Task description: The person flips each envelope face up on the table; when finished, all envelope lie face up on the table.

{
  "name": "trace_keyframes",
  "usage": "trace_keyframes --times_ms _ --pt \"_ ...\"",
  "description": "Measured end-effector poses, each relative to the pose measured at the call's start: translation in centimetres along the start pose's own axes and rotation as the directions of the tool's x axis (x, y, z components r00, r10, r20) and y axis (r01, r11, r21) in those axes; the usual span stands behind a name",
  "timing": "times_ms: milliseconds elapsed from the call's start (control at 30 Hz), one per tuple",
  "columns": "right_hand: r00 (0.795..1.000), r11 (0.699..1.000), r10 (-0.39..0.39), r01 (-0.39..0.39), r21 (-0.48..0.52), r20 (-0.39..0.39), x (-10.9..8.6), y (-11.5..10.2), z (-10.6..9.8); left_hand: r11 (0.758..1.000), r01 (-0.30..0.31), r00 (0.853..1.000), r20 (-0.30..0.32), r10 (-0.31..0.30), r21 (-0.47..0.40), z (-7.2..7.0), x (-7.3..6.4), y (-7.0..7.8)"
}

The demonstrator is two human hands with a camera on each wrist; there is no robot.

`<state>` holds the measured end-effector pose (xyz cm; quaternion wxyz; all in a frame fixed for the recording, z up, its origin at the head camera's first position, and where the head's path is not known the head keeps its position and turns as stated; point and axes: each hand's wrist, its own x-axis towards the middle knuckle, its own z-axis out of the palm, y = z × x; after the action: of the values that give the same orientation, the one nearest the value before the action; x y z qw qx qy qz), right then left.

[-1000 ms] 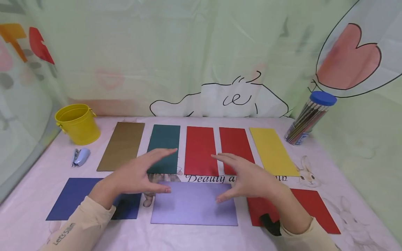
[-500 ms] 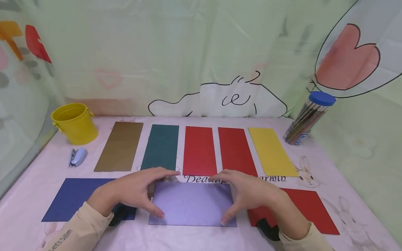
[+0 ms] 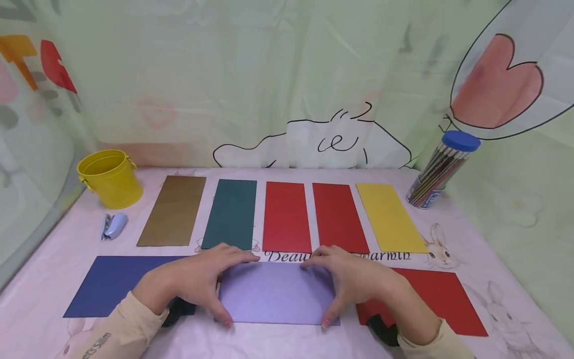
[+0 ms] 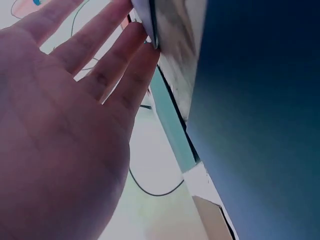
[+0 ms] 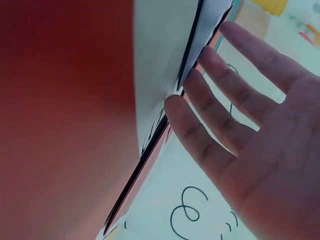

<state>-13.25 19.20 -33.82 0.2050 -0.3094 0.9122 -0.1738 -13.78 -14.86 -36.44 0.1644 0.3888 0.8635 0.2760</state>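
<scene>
Currently the left hand (image 3: 197,279) and right hand (image 3: 356,279), spread wide, span opposite ends of one lavender sheet (image 3: 278,294), thumbs near, fingertips far. Around the grip lie one blue sheet (image 3: 118,284), one brown sheet (image 3: 172,211), one green sheet (image 3: 230,214), one yellow sheet (image 3: 391,218) and three red sheets (image 3: 287,217). Beyond it stand, leftward, one yellow bucket (image 3: 114,184), bottom hidden; rightward, one lidded jar (image 3: 461,141) of pencils (image 3: 437,174).

Yellow bucket (image 3: 114,187) at far left, pale blue stapler (image 3: 116,226) just nearer, blue-lidded pencil tub (image 3: 437,177) at far right.
</scene>
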Motion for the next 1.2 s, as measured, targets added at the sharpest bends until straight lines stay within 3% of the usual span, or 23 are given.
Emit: trace_keyframes --times_ms 233,567,967,1067,1200 --pt "1.0 0.995 -0.016 0.016 -0.097 0.001 0.1 -0.4 0.8 0.996 0.004 1.0 0.021 -0.005 0.09 0.6 0.2 0.2" --pt "0.998 0.992 0.063 -0.061 -0.113 0.018 0.3 -1.1 1.1 0.996 0.032 0.998 0.045 -0.037 0.089 0.7 0.2 0.2" --pt "0.995 0.995 0.078 -0.073 -0.074 0.063 -0.4 -1.4 0.6 0.997 0.034 0.998 0.057 -0.039 0.074 0.5 0.2 0.5" --pt "0.992 0.996 0.092 -0.09 -0.029 0.088 -0.8 -1.4 0.1 0.999 0.015 0.999 0.049 -0.017 0.048 0.3 0.0 0.3" --pt "0.994 0.998 0.049 -0.052 0.027 0.097 -1.4 -1.2 -0.9 1.0 -0.021 0.999 0.028 0.021 0.012 -0.1 -0.2 0.1"
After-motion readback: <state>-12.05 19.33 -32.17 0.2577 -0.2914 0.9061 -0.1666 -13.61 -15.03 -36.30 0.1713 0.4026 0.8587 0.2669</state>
